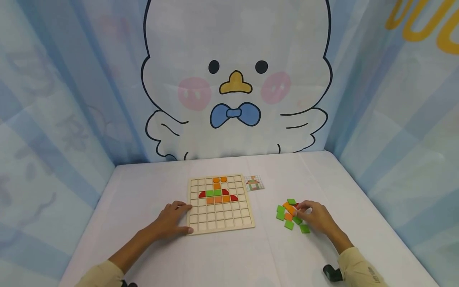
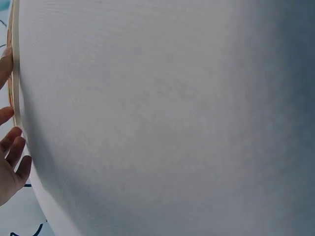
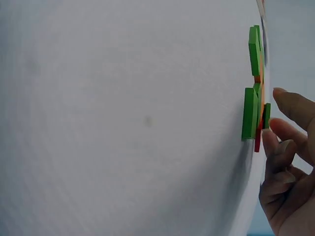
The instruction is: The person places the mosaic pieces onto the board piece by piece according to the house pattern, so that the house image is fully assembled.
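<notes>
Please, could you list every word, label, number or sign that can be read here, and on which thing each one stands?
No complete word is readable.
Yellow letters on the right curtain: cut off by the picture's edge, so the word cannot be read.
Dark marking on the right sleeve: too small and blurred to read.
Small card, board and coloured tiles: no readable text.

board point(image 1: 211, 217): pale wood | tiles point(image 1: 289, 225): smooth, matt | backdrop point(image 1: 234, 44): creased cloth
</notes>
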`<state>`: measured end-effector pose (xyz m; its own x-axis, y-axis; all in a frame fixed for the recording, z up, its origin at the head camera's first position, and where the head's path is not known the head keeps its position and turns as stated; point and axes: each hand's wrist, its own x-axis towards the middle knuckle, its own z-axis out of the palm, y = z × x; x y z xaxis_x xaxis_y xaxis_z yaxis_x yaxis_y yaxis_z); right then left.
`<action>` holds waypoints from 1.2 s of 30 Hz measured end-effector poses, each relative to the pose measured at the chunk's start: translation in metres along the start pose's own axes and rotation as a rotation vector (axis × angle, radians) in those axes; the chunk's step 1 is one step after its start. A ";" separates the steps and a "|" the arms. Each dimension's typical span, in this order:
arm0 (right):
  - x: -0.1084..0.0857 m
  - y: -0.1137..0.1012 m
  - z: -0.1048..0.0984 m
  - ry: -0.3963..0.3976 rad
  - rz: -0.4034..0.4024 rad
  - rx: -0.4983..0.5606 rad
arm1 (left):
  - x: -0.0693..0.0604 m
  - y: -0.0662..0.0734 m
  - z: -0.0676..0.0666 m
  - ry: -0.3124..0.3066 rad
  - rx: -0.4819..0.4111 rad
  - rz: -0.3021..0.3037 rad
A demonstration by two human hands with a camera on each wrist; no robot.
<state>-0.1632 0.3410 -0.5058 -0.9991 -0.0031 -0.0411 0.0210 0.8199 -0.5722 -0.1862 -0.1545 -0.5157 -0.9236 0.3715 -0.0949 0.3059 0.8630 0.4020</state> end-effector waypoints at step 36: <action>0.005 -0.016 0.015 0.023 0.068 -0.049 | 0.000 0.000 0.001 0.002 -0.009 -0.006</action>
<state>-0.1678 0.3192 -0.5092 -0.9960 0.0664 -0.0598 0.0880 0.8450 -0.5275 -0.1859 -0.1540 -0.5163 -0.9259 0.3655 -0.0954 0.2982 0.8621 0.4098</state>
